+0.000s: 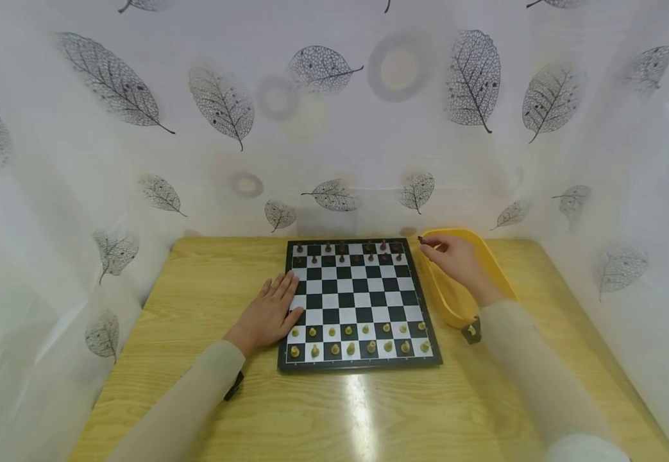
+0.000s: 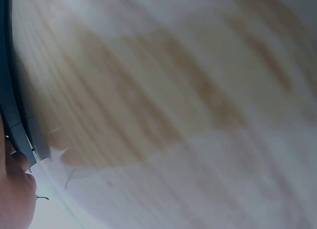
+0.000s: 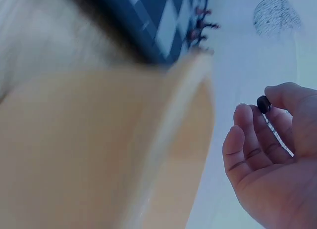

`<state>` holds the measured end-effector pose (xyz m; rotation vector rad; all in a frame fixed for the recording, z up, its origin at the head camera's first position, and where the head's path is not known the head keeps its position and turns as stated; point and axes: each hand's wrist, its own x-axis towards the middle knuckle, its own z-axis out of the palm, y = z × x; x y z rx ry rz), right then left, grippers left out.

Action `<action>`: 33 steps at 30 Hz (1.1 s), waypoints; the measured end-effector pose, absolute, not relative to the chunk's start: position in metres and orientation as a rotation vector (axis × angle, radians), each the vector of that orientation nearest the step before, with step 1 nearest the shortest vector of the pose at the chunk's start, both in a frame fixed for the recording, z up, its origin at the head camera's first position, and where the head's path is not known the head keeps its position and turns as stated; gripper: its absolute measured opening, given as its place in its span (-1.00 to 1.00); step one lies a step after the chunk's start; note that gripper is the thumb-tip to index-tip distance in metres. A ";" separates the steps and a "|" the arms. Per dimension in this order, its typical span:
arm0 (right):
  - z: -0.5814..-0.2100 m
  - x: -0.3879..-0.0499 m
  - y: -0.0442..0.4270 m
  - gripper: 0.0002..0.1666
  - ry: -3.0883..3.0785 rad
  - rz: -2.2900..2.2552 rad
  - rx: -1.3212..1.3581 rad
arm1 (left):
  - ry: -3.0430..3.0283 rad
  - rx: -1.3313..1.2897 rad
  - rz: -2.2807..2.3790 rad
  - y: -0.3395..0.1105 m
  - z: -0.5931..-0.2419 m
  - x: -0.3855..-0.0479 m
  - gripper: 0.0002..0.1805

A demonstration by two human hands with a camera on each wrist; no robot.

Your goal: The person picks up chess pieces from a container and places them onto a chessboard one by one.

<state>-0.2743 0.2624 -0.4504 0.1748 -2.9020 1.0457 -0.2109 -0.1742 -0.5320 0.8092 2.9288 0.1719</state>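
Observation:
A black-and-white chessboard (image 1: 346, 299) lies on the table, pale yellow pieces (image 1: 348, 330) in two rows at the near side. Dark reddish pieces (image 1: 371, 257) stand in two rows at the far side, with gaps between some. My left hand (image 1: 267, 314) rests flat on the board's left edge, fingers extended. Between thumb and fingertips, my right hand (image 1: 455, 260) pinches a small dark chess piece (image 1: 421, 239), just off the far right corner of the board. In the right wrist view the piece's dark round end (image 3: 264, 104) shows; its kind cannot be told.
A yellow plastic basket (image 1: 498, 276) stands right of the board, beneath the right hand and forearm; its inside is partly hidden. Behind the wooden table (image 1: 207, 276) hangs a pale curtain (image 1: 334, 147) with a leaf print, also along both sides.

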 end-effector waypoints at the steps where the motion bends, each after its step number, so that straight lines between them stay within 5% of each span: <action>1: -0.449 -0.276 0.258 -0.54 -2.901 1.049 0.169 | 2.929 0.810 0.173 -0.174 -0.532 -0.211 -0.14; 33: -0.444 -0.319 0.163 -0.60 -2.826 1.168 0.422 | 2.945 0.805 0.189 -0.174 -0.534 -0.211 -0.15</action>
